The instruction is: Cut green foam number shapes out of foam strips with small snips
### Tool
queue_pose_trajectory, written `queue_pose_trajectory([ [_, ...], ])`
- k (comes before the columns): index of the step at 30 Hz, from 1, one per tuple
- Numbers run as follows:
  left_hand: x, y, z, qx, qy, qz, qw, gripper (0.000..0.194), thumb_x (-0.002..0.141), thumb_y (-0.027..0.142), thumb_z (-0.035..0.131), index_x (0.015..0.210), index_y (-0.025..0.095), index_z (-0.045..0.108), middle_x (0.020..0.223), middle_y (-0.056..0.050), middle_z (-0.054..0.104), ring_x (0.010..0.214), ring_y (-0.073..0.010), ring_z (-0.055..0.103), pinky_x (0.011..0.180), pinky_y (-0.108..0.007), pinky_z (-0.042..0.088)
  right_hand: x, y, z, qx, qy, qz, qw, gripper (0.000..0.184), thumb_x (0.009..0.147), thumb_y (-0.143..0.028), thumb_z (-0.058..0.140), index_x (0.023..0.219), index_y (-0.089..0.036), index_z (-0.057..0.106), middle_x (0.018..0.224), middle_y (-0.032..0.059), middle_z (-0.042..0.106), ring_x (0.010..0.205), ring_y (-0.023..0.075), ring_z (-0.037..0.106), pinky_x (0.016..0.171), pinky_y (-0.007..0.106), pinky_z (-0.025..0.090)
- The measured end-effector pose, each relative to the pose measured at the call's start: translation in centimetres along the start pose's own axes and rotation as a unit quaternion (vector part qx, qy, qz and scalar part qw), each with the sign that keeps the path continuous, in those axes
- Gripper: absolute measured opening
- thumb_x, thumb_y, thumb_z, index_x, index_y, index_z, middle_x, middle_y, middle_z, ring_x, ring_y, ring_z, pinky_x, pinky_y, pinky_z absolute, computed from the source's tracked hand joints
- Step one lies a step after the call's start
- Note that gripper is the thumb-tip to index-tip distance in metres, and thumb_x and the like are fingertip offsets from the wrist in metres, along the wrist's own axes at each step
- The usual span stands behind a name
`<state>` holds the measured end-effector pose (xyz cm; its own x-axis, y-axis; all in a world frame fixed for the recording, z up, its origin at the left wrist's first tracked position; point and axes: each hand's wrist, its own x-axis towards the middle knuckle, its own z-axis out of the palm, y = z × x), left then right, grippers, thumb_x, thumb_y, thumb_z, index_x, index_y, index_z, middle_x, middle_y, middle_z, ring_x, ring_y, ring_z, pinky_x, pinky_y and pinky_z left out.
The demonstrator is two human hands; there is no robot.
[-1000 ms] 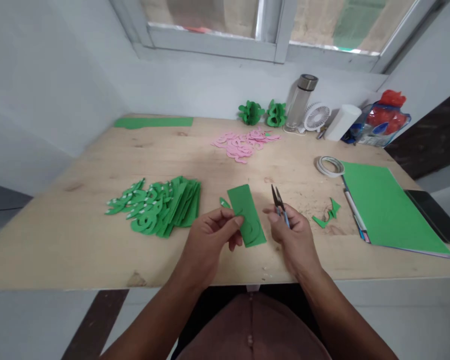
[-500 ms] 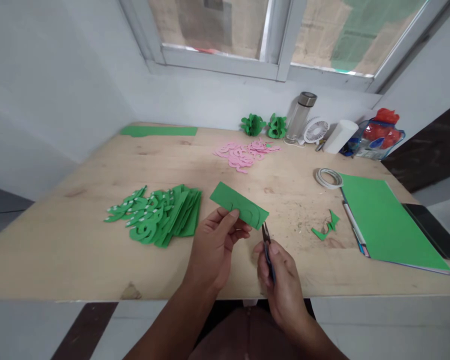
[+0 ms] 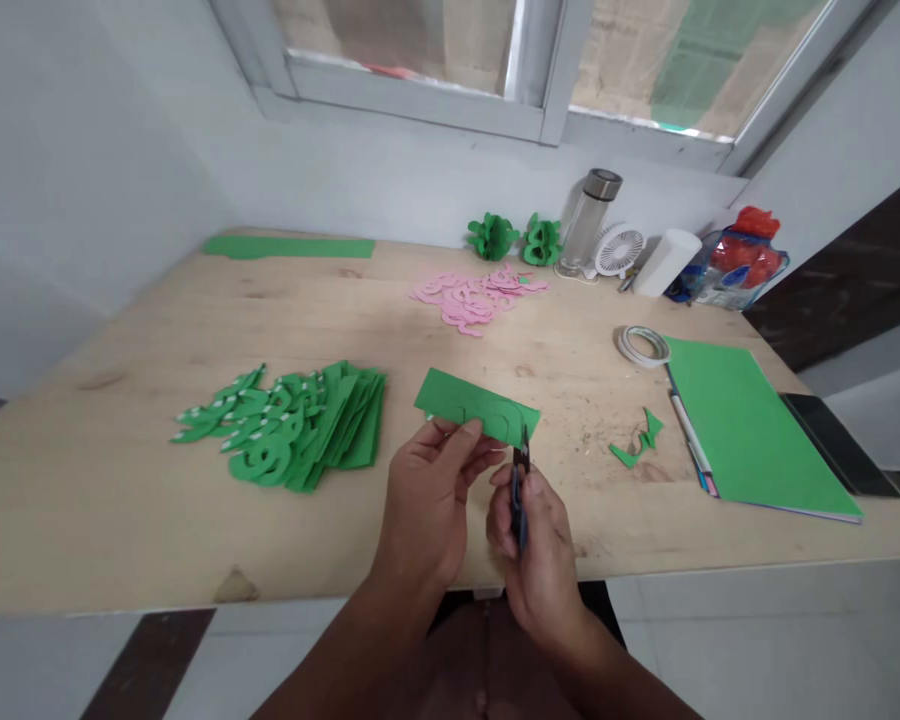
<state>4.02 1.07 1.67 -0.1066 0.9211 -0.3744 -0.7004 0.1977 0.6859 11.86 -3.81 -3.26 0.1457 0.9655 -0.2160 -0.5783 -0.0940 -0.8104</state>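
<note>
My left hand (image 3: 427, 495) pinches a green foam strip (image 3: 474, 406) by its near edge and holds it flat above the wooden table (image 3: 157, 520). A curved outline is drawn on the strip's right end. My right hand (image 3: 536, 545) grips small scissors (image 3: 520, 480), whose blades point up and meet the strip's right end. A pile of green cut-out shapes (image 3: 289, 430) lies to the left of my hands.
Pink cut-outs (image 3: 474, 293) lie mid-table. At the back stand two green paper flowers (image 3: 516, 238), a bottle (image 3: 586, 222), a small fan (image 3: 619, 250) and a white roll (image 3: 666, 263). Tape rings (image 3: 641, 345), green scraps (image 3: 637, 440), a green folder (image 3: 754, 425) and a phone (image 3: 836, 445) lie right.
My left hand turned the green strip from lengthwise to crosswise. My right hand came in from the right and brought the scissors' blades up to the strip's right end.
</note>
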Motion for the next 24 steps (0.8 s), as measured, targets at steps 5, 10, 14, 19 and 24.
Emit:
queue_pose_trajectory([
  [5, -0.28, -0.29, 0.13, -0.013, 0.007, -0.004, 1.0, 0.022, 0.057, 0.02, 0.086, 0.064, 0.016, 0.065, 0.063, -0.001, 0.072, 0.059, -0.0139, 0.068, 0.064, -0.026, 0.058, 0.16, 0.13, 0.24, 0.02, -0.002, -0.014, 1.0, 0.039, 0.089, -0.057, 0.064, 0.08, -0.019, 0.064, 0.051, -0.0077, 0.042, 0.044, 0.0076, 0.025, 0.041, 0.021, 0.019],
  [10, -0.36, -0.55, 0.24, -0.018, 0.013, -0.005, 1.0, 0.024, 0.059, 0.02, 0.085, 0.065, 0.017, 0.062, 0.061, -0.001, 0.072, 0.059, -0.0151, 0.069, 0.064, -0.027, 0.058, 0.19, 0.18, 0.26, 0.036, -0.004, -0.011, 0.999, 0.04, 0.089, -0.057, 0.064, 0.078, -0.019, 0.063, 0.051, -0.0079, 0.043, 0.043, 0.0074, 0.024, 0.041, 0.021, 0.019],
  [14, -0.43, -0.71, 0.47, -0.017, 0.021, -0.005, 1.0, 0.023, 0.061, 0.02, 0.084, 0.067, 0.017, 0.062, 0.063, -0.001, 0.072, 0.06, -0.0149, 0.069, 0.063, -0.027, 0.056, 0.27, 0.08, 0.33, 0.029, 0.005, -0.011, 1.0, 0.041, 0.086, -0.059, 0.066, 0.076, -0.019, 0.062, 0.05, -0.0081, 0.043, 0.042, 0.0073, 0.024, 0.04, 0.022, 0.018],
  [19, -0.46, -0.74, 0.45, -0.011, 0.021, -0.005, 1.0, 0.021, 0.063, 0.02, 0.082, 0.068, 0.017, 0.062, 0.064, -0.001, 0.072, 0.061, -0.015, 0.069, 0.064, -0.027, 0.056, 0.32, 0.12, 0.41, 0.025, 0.012, -0.01, 1.0, 0.041, 0.085, -0.059, 0.067, 0.075, -0.02, 0.062, 0.049, -0.0082, 0.042, 0.042, 0.0077, 0.023, 0.04, 0.022, 0.018],
  [24, -0.47, -0.88, 0.31, -0.011, 0.024, -0.008, 1.0, 0.022, 0.064, 0.02, 0.083, 0.068, 0.017, 0.061, 0.064, 0.0, 0.071, 0.062, -0.0146, 0.069, 0.065, -0.027, 0.056, 0.33, 0.29, 0.31, 0.011, 0.02, -0.014, 1.0, 0.041, 0.085, -0.059, 0.066, 0.075, -0.02, 0.062, 0.049, -0.0079, 0.041, 0.043, 0.0083, 0.024, 0.04, 0.022, 0.018],
])
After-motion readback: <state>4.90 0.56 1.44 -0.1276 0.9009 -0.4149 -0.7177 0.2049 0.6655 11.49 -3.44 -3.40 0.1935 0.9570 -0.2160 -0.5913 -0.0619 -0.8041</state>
